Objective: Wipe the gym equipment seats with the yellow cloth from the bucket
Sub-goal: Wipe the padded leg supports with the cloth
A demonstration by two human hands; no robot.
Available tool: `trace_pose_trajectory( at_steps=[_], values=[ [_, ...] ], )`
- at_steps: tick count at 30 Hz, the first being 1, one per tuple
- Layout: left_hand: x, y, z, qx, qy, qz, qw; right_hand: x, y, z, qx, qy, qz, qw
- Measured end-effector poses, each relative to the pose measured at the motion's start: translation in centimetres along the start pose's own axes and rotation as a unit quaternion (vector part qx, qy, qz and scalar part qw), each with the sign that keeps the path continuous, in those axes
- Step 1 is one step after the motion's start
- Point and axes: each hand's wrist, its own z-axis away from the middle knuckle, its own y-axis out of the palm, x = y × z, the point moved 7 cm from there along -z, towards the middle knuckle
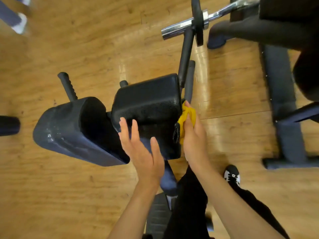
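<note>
Right hand (193, 135) grasping yellow cloth (183, 119) beside black pad (148, 99), left hand (141, 152) released, seemingly touching it, barbell (181, 25) beyond.

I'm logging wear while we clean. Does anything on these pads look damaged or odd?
The angled pad on the left carries whitish speckles near its lower left edge: scuffed covering or droplets, I cannot tell which. The black seat pad beside the yellow cloth shows nothing clearly wrong.

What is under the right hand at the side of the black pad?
The yellow cloth, bunched, held by the right hand against the right edge of the black pad. The part beneath the palm is covered.
</note>
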Motion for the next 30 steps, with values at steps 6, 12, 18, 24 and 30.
trace_pose_trajectory(
  at_steps=[6, 12, 18, 24, 30],
  values=[
    [1.3, 3.2, 1.4, 0.021, 0.12, -0.09, 0.989, -4.8, 0.4, 1.4, 0.046, 0.026, 0.006, 0.999],
    [2.3, 4.7, 0.9, -0.026, 0.162, -0.161, 0.973, 2.3, 1.0, -6.4, 0.051, -0.062, -0.056, 0.995],
    [3.2, 5.8, 0.7, -0.101, 0.192, -0.211, 0.953, -0.3, 1.1, -4.4, 0.042, -0.135, -0.083, 0.987],
    [3.0, 6.2, 1.0, -0.139, 0.203, -0.2, 0.948, -8.1, 0.6, -1.8, 0.085, -0.098, -0.076, 0.989],
    [3.2, 6.5, 1.0, -0.171, 0.206, -0.201, 0.942, 0.0, 0.7, -6.5, 0.087, -0.163, -0.102, 0.977]
  ],
)
